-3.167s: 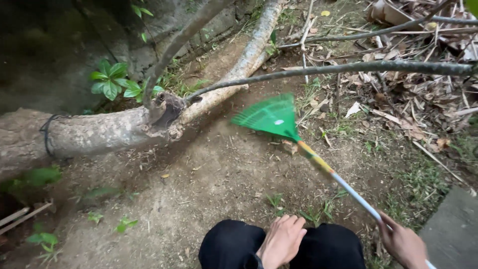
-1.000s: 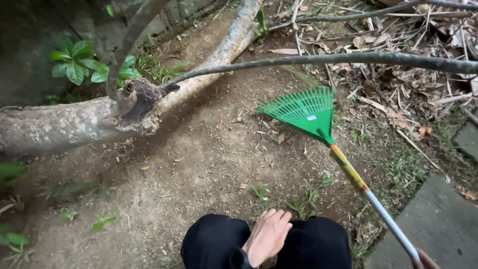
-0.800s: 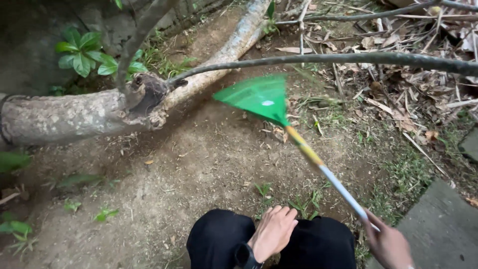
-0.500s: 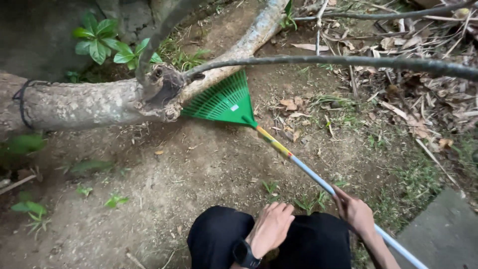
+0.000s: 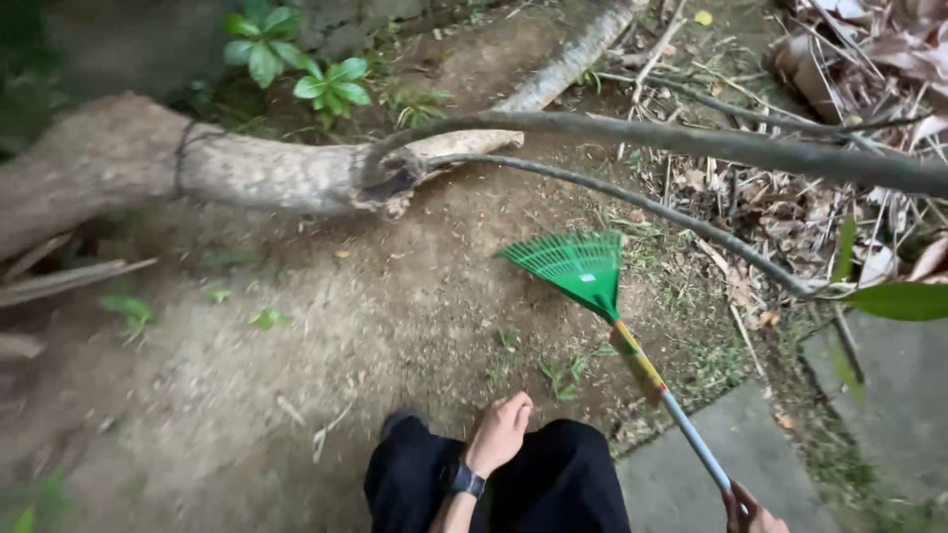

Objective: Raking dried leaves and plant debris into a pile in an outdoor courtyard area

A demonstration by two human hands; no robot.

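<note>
Raking bare soil below a fallen trunk

The fallen trunk (image 5: 247,173) lies far ahead of both hands. Right hand (image 5: 752,511) grips the green rake (image 5: 578,268), its head ahead-left on dirt; short, light pulls suit. Left hand (image 5: 499,434) rests loosely curled on the knee.

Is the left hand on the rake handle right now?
No, the left hand rests on the person's knee, while only the right hand grips the handle of the rake.
</note>
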